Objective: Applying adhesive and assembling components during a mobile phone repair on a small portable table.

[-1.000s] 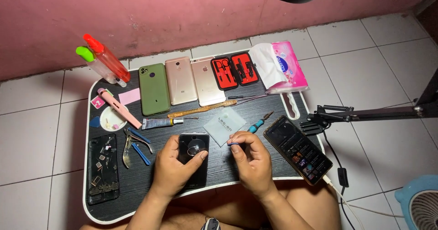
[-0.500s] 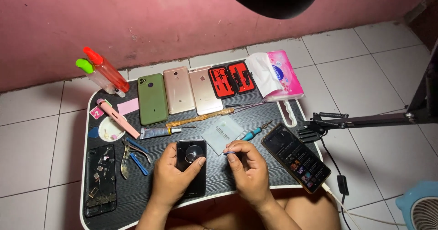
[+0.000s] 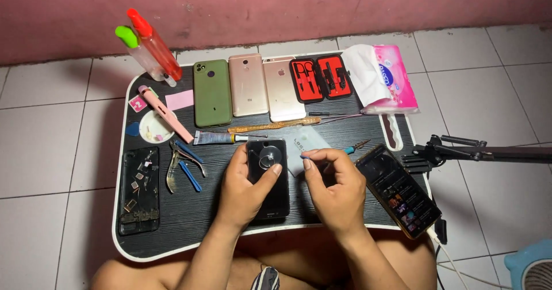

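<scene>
Tray [image 3: 172, 232] spans the lap, holding a black phone [image 3: 268, 178] near its front edge. Left hand [image 3: 244, 189] grips the phone, thumb by the clear suction cup [image 3: 269, 159] on it. Right hand [image 3: 336, 189] pinches a small blue tool [image 3: 305, 156] just beside.

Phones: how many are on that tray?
6. A green one, a rose-gold one and a gold one lie in the back row. A black one is under the left hand, a lit one right, an opened one far left.
</scene>
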